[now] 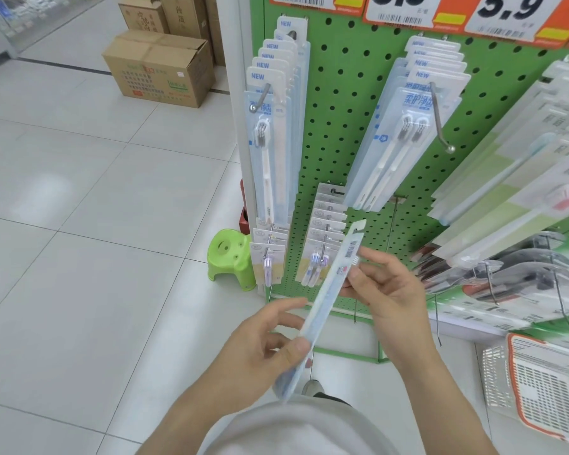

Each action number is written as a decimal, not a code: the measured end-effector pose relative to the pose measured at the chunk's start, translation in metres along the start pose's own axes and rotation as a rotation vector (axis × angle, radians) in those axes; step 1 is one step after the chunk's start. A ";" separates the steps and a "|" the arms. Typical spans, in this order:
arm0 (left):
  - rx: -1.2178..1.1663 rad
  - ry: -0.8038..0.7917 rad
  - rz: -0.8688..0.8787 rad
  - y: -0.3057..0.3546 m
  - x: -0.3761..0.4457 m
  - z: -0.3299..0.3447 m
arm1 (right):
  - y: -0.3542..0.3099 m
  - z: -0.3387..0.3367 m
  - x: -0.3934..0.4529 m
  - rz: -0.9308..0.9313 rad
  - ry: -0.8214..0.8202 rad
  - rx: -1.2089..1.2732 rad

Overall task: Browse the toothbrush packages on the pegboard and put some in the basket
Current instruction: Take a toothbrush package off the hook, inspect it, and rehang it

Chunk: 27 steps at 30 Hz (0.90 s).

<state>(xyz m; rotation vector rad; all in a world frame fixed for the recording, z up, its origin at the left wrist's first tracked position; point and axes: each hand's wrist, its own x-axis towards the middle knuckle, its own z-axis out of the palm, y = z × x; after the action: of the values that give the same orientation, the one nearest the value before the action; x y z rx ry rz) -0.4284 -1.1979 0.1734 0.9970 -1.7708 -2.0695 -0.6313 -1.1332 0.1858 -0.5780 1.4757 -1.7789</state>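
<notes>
One toothbrush pack (326, 300) off its hook, held slantwise at centre frame, hang tab up toward 1 o'clock, barcode side showing. Gripped at its low end by the left hand (260, 349), thumb pressed on the pack's face, fingers curled loosely behind. Pinched near the top by the right hand (385, 287), thumb and fingertips closed on the pack's edge.

Beyond the pack, at 12 o'clock, the green pegboard (339, 103). On it, at 11 o'clock, a row of single-brush packs (270, 133) hanging on a hook; at 1 o'clock, a row of twin-brush packs (398, 139); just behind the held pack, smaller carded brushes (322, 257). At 3 o'clock, blurred larger packs (523, 178) crowding the frame edge. Price tags (506, 11) along the top.

At 4 o'clock, low right, the basket (539, 385), white mesh with an orange rim, well apart from both hands; contents impossible to tell, only part of it in view and blurred.

Farther out: a green stool (230, 257) on the floor at 9 o'clock of the pack, cardboard boxes (158, 67) at 10 o'clock, pale floor tiles (79, 192) all round.

Judging by this: browsing under way, one pack picked and under inspection, not yet in the basket. Left to do: carry it down toward 4 o'clock, drop it in, then choose more.
</notes>
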 end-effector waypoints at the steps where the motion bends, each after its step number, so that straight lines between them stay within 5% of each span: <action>1: 0.007 0.046 -0.021 -0.002 0.002 0.000 | -0.001 0.000 0.000 0.029 -0.009 0.032; 20: 0.140 0.074 0.003 0.008 0.001 -0.007 | -0.011 0.006 0.007 0.028 0.202 -0.270; 27: -0.110 0.392 0.043 0.008 0.004 -0.012 | -0.005 0.005 0.009 0.023 0.284 -0.087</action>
<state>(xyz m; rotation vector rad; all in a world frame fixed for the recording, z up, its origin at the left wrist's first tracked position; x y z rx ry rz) -0.4261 -1.2113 0.1790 1.2197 -1.4522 -1.7722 -0.6345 -1.1425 0.1903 -0.3592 1.7504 -1.8433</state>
